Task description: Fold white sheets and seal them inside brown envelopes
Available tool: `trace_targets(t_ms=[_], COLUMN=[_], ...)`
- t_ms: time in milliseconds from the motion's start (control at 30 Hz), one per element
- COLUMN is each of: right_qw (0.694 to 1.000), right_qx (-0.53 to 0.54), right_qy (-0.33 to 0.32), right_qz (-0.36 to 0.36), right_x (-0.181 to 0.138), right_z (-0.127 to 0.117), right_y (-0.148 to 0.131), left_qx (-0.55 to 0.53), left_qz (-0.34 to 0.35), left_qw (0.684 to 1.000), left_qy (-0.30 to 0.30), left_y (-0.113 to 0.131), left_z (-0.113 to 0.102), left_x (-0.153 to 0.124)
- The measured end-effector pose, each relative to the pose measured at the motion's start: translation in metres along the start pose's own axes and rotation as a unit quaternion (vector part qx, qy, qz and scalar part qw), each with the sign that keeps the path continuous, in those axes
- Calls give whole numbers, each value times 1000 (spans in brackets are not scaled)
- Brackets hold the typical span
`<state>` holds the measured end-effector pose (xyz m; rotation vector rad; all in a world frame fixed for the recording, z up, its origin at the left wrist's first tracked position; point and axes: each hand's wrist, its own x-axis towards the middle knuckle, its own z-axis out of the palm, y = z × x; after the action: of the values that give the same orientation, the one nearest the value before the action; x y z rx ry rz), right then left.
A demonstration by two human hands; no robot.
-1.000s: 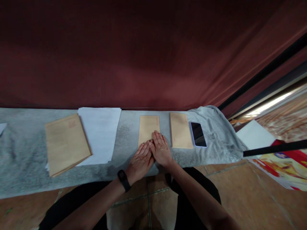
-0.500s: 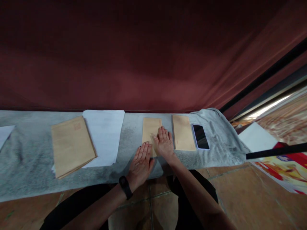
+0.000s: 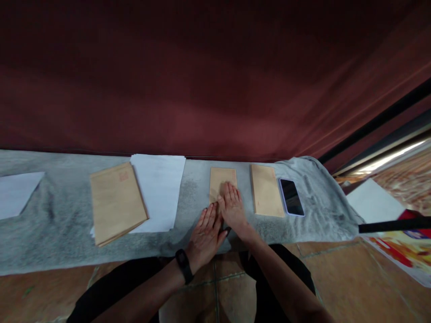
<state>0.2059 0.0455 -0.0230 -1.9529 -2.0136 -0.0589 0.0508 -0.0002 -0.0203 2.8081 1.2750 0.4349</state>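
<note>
Both hands lie flat, fingers together: the right hand (image 3: pixel 233 207) presses a small tan paper envelope (image 3: pixel 222 184) on the fuzzy grey cloth (image 3: pixel 50 233); the left hand (image 3: pixel 207 233) rests just below the envelope.

I see both hands (image 3: pixel 222 220) on middle envelope (image 3: pixel 222 181); second envelope (image 3: pixel 267 190) right, phone (image 3: pixel 291 202) beyond; envelope stack (image 3: pixel 116 202) overlapping paper (image 3: pixel 158 188) left, all on counter (image 3: pixel 50 233).

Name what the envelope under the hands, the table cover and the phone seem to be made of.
Envelope under the right hand: matte brown paper, probably kraft, flat and thin. Table cover: soft grey cloth, fuzzy and rumpled at its end. Phone: glossy dark glass face, pale rim, perhaps plastic.
</note>
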Motion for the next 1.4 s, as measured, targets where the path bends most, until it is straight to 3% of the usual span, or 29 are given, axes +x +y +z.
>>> trace_targets(t_ms=[167, 533, 900, 1100, 1267, 1400], right_qw=[1000, 998, 996, 997, 996, 997], right_qx=[-1, -30, -52, -56, -62, -57], right_qy=[5, 51, 56, 27, -22, -15], right_qz=[-2, 26, 52, 51, 61, 52], right_x=[-9, -9, -9, -10, -10, -12], right_z=[3, 3, 6, 3, 1, 3], right_y=[-7, 3, 15, 17, 18, 20], left_qx=[-6, 12, -2, -37, -74, -81], left_qz=[-12, -48, -75, -82, -72, -93], left_qw=[1000, 999, 997, 995, 995, 992], left_qy=[-6, 10, 21, 44, 14, -3], left_y=[0, -2, -7, -6, 5, 10], left_z=[1, 3, 4, 2, 6, 16], left_x=[-2, -9, -10, 13, 45, 66])
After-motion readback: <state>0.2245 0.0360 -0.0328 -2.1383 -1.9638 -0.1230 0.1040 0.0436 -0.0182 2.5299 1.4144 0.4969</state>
